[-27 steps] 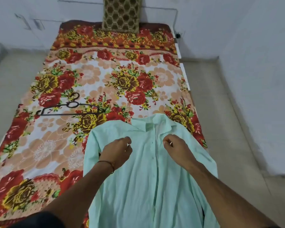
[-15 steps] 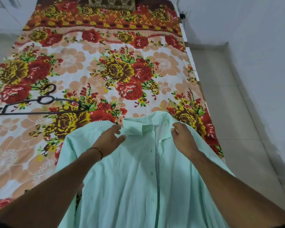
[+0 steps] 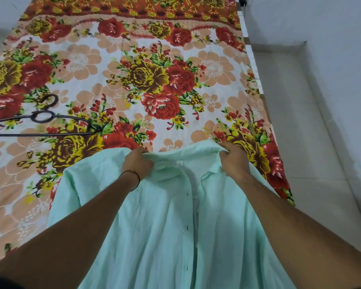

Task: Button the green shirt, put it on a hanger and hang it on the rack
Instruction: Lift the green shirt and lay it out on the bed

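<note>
The pale green shirt [image 3: 163, 222] lies front-up on the flowered bed, collar away from me, its placket running down the middle with small dark buttonholes showing. My left hand [image 3: 137, 161] grips the fabric at the left shoulder beside the collar. My right hand [image 3: 233, 161] grips the right shoulder by the collar. The collar area bunches and lifts between the two hands. A thin black wire hanger [image 3: 40, 119] lies flat on the bed to the left, apart from the shirt.
The floral bedsheet [image 3: 154, 80] covers the bed, whose right edge [image 3: 256, 80] borders a pale tiled floor [image 3: 296, 122]. A white wall rises at the far right. No rack is in view.
Both hands slid up from the chest of the shirt to its shoulders and closed on the fabric by the collar. The view has tilted down and closer.
</note>
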